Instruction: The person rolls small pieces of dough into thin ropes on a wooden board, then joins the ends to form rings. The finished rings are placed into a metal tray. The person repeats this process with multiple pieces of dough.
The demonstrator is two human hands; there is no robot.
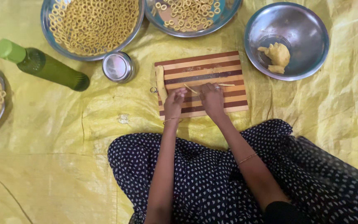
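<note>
Both hands press flat, palms down, on a thin dough strand (195, 88) at the centre of the striped board (228, 70): left hand (174, 103), right hand (212, 98). The board's 12 o'clock edge stays free; a dough roll (160, 83) lies along its 9 o'clock edge.

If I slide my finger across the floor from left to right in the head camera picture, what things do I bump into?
Green bottle → small steel tin → left hand → right hand, both on the striped board → steel bowl with a dough lump.
</note>
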